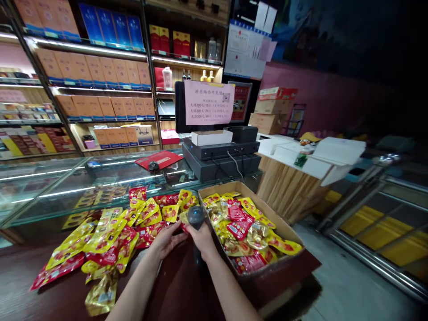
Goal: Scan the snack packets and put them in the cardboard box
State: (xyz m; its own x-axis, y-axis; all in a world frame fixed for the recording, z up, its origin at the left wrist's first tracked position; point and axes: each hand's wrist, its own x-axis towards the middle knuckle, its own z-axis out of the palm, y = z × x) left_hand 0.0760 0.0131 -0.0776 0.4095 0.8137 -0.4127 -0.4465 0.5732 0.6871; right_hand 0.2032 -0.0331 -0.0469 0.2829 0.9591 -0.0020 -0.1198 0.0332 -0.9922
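Observation:
A dark barcode scanner (195, 216) with a small blue light on its head stands out at the middle of the counter. My right hand (203, 240) is closed around its handle, its thumb pointing left below the scanner head. My left hand (169, 241) is just to the left, its fingertips pinched on a small gold and red snack packet (184, 217). The scanner and fingers partly hide that packet. Left of my hands lies a loose heap of yellow and red snack packets (110, 234). On the right, a cardboard box (270, 209) holds more packets like these.
Behind the box are a black cash drawer (219, 162) and a monitor with a pink paper sign (209, 103). A red mat (158, 159) with a mouse (154, 166) lies on the glass case (63, 189). Metal railings (374, 245) stand right.

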